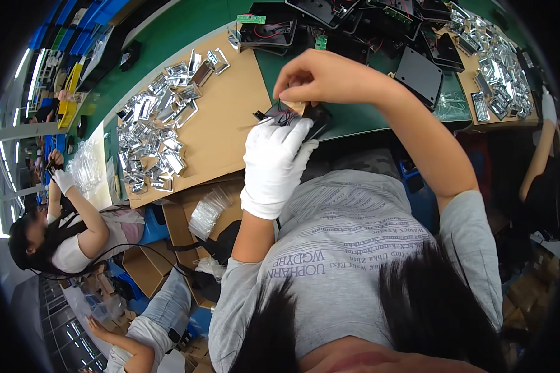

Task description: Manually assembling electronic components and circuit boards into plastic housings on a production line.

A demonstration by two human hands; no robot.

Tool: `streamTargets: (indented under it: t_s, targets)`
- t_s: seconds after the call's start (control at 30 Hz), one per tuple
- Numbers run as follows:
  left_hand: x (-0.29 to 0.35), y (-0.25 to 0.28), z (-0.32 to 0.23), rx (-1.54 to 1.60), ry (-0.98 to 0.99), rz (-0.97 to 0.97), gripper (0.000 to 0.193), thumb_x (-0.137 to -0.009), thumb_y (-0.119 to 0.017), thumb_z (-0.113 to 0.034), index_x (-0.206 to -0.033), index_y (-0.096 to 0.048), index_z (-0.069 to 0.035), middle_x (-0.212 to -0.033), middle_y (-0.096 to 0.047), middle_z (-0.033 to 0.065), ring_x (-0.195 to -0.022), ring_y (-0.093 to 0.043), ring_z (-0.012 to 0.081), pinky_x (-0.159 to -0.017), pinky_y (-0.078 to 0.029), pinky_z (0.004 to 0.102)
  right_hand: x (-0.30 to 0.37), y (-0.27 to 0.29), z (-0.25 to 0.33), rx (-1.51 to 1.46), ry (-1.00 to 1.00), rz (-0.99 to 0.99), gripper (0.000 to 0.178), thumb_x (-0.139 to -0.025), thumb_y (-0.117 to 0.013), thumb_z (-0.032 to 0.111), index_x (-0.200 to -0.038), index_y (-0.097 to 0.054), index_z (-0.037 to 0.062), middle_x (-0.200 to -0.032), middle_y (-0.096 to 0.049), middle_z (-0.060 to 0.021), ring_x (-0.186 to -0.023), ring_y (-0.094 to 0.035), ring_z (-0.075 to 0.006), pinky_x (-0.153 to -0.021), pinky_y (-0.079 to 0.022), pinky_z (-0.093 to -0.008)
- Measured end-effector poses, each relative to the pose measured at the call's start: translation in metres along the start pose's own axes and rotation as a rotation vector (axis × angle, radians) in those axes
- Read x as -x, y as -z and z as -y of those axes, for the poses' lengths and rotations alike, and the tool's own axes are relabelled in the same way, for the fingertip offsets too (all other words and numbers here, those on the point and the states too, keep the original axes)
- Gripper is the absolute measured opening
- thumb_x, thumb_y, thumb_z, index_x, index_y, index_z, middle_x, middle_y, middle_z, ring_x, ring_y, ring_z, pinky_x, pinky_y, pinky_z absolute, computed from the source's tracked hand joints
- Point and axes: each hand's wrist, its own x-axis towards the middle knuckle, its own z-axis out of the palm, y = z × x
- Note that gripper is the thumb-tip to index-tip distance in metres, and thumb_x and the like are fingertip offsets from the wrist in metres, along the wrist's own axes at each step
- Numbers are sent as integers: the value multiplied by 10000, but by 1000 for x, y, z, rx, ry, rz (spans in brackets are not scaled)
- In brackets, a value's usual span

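Observation:
My left hand (272,158), in a white glove, lies over a black plastic casing (319,119) at the table's near edge, its fingers closed on it. Thin dark red wires (282,115) show inside the casing, partly covered by the glove. Bare and curled, my right hand (305,78) is just above, thumb and fingers closed on a small tan piece (294,106) that looks like paper or tape. Whether that piece touches the casing I cannot tell.
Many shiny silver frames (158,118) lie on a cardboard sheet (221,102) to the left; another silver heap (494,68) is at far right. Black casings with wires and a green circuit board (251,19) crowd the back. A flat black cover (419,76) lies right. Co-workers sit left and right.

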Motion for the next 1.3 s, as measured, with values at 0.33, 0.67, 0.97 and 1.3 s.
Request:
streamTargets:
  t_s: [0.33, 0.67, 0.97, 1.3]
  targets:
    - [16, -10, 9, 305, 258, -682, 501, -740, -888, -10, -1183, -657, -37, -1077, -679, 81, -780, -545, 141, -723, -489, 285, 41, -48, -28, -288, 158, -393, 188, -875, -690, 63, -1049, -758, 45, -829, -726, -43, -664, -616, -105, -628, -509, -257]
    - [1, 14, -5, 549, 533, -60, 467, -832, -803, 50, -1252, -611, -12, -1177, -676, 82, -732, -537, 87, -639, -458, 206, 44, -48, -27, 132, 195, -455, 180, -867, -785, 98, -1041, -752, 65, -859, -689, 4, -708, -552, -92, -617, -437, -223]
    - [-8, 0, 10, 1188, 710, -217, 307, -930, -698, 40, -1225, -625, -3, -1120, -689, 86, -817, -635, 100, -662, -496, 192, 40, -60, -32, -158, 134, -439, 159, -900, -777, 158, -1027, -735, 72, -844, -680, 9, -645, -486, -80, -571, -378, -223]
    - [-14, 17, 8, 1216, 914, -77, 244, -981, -637, 0, -1223, -614, -4, -1089, -686, 87, -918, -638, 116, -781, -514, 220, 40, -61, -29, -235, 103, -454, 149, -923, -760, 175, -1020, -724, 68, -831, -676, 6, -612, -456, -74, -555, -354, -217]
